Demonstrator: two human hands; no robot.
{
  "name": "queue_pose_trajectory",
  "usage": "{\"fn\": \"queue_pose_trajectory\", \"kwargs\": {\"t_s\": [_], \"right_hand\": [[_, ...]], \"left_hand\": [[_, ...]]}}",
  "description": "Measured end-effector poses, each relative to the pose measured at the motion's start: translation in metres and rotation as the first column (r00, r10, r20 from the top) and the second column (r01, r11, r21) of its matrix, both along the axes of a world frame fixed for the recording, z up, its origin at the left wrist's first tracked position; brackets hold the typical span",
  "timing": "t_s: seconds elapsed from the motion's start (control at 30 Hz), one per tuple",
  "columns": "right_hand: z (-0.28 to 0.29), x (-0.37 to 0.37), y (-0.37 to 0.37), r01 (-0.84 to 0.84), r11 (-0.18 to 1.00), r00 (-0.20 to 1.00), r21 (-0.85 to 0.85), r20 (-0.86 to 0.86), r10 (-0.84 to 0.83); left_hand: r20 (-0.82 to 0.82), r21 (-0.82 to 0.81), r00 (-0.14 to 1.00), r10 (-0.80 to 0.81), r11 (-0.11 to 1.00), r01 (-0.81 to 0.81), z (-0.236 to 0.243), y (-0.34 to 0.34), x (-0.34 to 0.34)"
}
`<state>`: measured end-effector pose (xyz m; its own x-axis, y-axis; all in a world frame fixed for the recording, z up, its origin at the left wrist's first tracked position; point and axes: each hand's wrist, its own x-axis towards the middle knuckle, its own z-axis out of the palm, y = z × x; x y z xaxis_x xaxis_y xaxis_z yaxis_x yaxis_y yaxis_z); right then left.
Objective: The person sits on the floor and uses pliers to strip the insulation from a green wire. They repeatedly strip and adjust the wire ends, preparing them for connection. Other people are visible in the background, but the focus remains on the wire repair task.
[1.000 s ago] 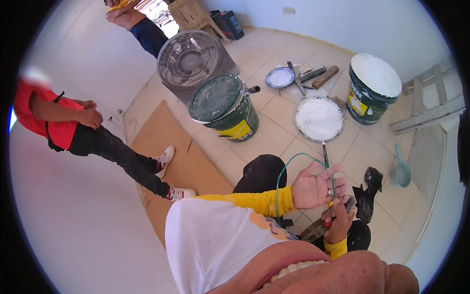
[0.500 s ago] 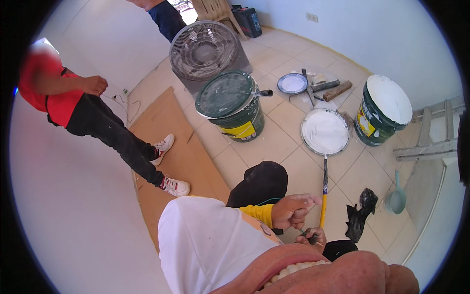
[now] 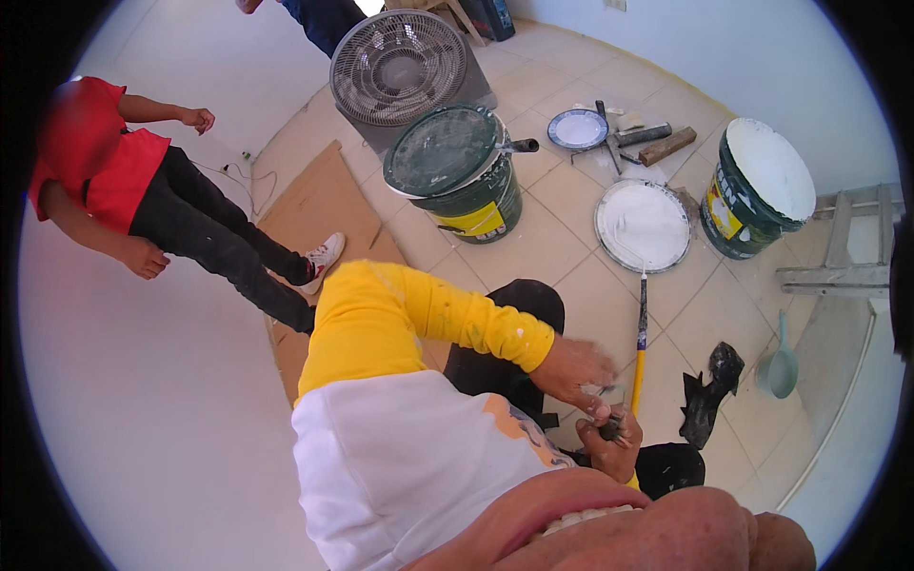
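My left hand [image 3: 574, 372], in a yellow sleeve, is partly blurred and hangs over my right hand, its lower fingers close to the thing held there. My right hand [image 3: 617, 449] is closed round a small dark thing [image 3: 612, 429] whose kind I cannot make out. A thin pale strip [image 3: 609, 390] shows beside the left fingers. Just past my hands lies a yellow-handled pole [image 3: 638, 376], its dark far end reaching a round lid [image 3: 603, 238] coated in white paint or filler. My black-clad knee [image 3: 528, 306] is bent behind the left forearm.
A lidded green bucket [image 3: 481, 214] stands ahead, a bucket of white filler [image 3: 752, 214] to the right. Beyond are a plate [image 3: 578, 128], scattered tools [image 3: 643, 136] and a fan [image 3: 400, 71]. Right are a black bag [image 3: 705, 404], dipper [image 3: 781, 371] and ladder [image 3: 838, 276]. A person [image 3: 114, 181] stands left on cardboard [image 3: 319, 205].
My left forearm has swung up and out, showing more yellow sleeve, and the left hand now blurs over the right. The view has shifted. The person at left has lowered an arm.
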<state>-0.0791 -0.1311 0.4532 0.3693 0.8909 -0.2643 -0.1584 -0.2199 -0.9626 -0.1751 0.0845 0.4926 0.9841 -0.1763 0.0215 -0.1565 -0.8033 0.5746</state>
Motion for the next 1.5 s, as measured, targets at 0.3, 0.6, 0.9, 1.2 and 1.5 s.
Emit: {"fn": "queue_pose_trajectory", "kwargs": {"t_s": [0.3,0.6,0.9,1.2,1.5], "right_hand": [[0.01,0.005,-0.022,0.098,0.994,0.995,0.043,0.017,-0.099],[-0.007,-0.017,-0.022,0.171,0.974,0.973,0.15,-0.181,-0.143],[-0.003,0.025,-0.01,-0.168,0.983,0.962,0.074,-0.208,0.18],[0.03,0.049,-0.016,-0.379,0.92,0.734,0.102,-0.572,0.366],[0.015,0.028,-0.021,-0.156,0.986,0.96,0.049,-0.229,0.163]], "left_hand": [[-0.432,-0.582,0.856,-0.283,0.813,-0.025,0.002,-0.029,-0.003],[-0.526,-0.834,0.704,-0.478,0.128,-0.536,-0.022,-0.034,-0.035],[-0.541,-0.829,0.696,-0.472,0.44,-0.345,-0.046,-0.015,-0.015],[-0.65,-0.759,0.518,-0.556,0.511,-0.404,-0.008,-0.004,0.017],[-0.5,-0.842,0.781,-0.374,0.42,-0.338,-0.038,-0.002,-0.005]]}}
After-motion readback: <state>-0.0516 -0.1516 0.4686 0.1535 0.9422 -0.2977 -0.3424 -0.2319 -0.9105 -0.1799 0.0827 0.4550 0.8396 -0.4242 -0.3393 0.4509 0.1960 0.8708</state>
